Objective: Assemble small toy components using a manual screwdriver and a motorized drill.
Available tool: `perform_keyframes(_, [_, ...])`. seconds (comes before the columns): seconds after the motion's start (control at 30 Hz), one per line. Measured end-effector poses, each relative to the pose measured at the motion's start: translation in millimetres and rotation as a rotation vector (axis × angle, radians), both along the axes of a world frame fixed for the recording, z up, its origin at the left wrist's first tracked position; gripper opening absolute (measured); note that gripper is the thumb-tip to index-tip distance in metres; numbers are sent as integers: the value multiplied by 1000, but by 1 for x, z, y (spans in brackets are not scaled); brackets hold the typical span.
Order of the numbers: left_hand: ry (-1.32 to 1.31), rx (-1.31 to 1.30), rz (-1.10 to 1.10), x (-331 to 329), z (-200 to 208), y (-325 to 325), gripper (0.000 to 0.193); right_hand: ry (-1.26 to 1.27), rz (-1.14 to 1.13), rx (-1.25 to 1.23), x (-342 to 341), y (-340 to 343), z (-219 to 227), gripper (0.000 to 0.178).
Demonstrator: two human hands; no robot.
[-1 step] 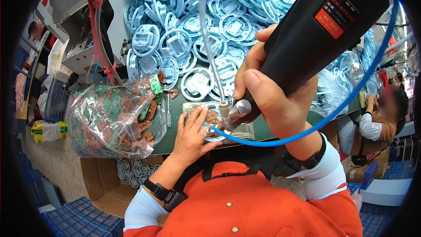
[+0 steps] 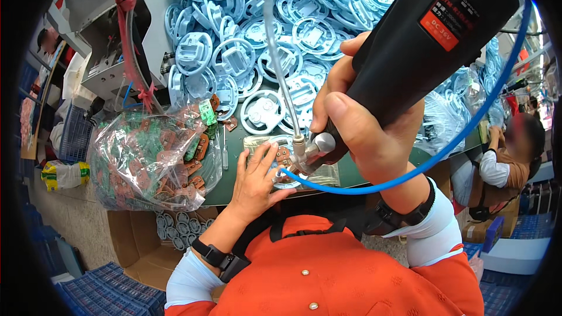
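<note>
My right hand (image 2: 374, 126) is wrapped round a large black electric screwdriver (image 2: 424, 52), tilted so its metal tip end points down and left. A clear air hose (image 2: 280, 64) and a blue hose (image 2: 374, 189) join the metal fitting. Beneath the tip, a brown circuit board (image 2: 284, 155) sits in a light blue steering-wheel-shaped plastic part (image 2: 285, 186), mostly covered by my hand and the tool. My left hand (image 2: 254, 178) rests on this part's left side, fingers spread. The screwdriver's very tip and any screw under it are hidden.
Light blue wheel parts (image 2: 310, 35) are heaped across the back of the green table (image 2: 231, 146). On the left lies a clear bag of brown and green circuit boards (image 2: 152, 158), beside a metal machine (image 2: 117, 64). A carton (image 2: 140, 246) stands below; another person (image 2: 509, 164) sits at right.
</note>
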State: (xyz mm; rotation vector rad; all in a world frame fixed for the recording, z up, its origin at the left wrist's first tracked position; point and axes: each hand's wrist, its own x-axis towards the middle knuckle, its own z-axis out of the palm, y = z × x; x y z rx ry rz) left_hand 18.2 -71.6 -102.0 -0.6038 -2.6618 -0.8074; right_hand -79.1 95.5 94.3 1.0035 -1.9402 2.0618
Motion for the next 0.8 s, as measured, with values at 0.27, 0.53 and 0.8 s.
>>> perform_keyframes(0.27, [-23, -28, 23, 0, 1, 0, 57, -11, -28, 3, -4, -2, -7, 44])
perform_keyframes(0.53, [27, -14, 1, 2, 3, -1, 58, -84, 38, -86, 22, -5, -15, 39])
perform_keyframes(0.8, [-9, -97, -29, 0, 19, -2, 53, -27, -169, -239, -20, 26, 39, 49])
